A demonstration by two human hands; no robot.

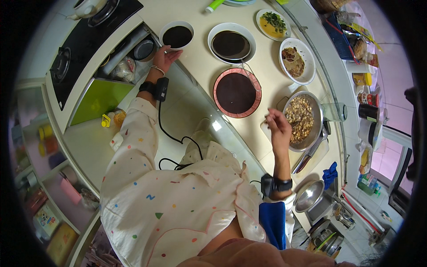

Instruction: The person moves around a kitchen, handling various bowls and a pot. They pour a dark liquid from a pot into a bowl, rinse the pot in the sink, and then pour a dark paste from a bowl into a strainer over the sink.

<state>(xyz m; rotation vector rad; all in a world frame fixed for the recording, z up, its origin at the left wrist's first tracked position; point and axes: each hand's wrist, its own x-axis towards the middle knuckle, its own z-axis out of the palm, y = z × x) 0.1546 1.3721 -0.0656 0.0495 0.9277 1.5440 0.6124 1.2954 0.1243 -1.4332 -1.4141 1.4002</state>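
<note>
My left hand (166, 58) is at the near rim of a white bowl of dark liquid (177, 36), at the counter's left edge; whether it grips the rim is unclear. My right hand (279, 126) hovers with curled fingers just left of a steel bowl of chopped nuts or grains (302, 116); I cannot tell if it holds anything. Between the hands stand a larger white bowl (253, 36), with a round strainer (231, 45) full of dark liquid in it, and a pink-rimmed round container (218, 105) of dark liquid. The strainer's wire handle reaches over the pink rim.
Plates of greens with yellow food (274, 25) and brown food (298, 61) stand at the back. Knives (310, 152) lie on a white cutting board (317, 160) beside a glass jar (335, 112). An empty steel bowl (309, 196) sits near the sink; a black stove (96, 36) is left, above an open drawer (115, 58).
</note>
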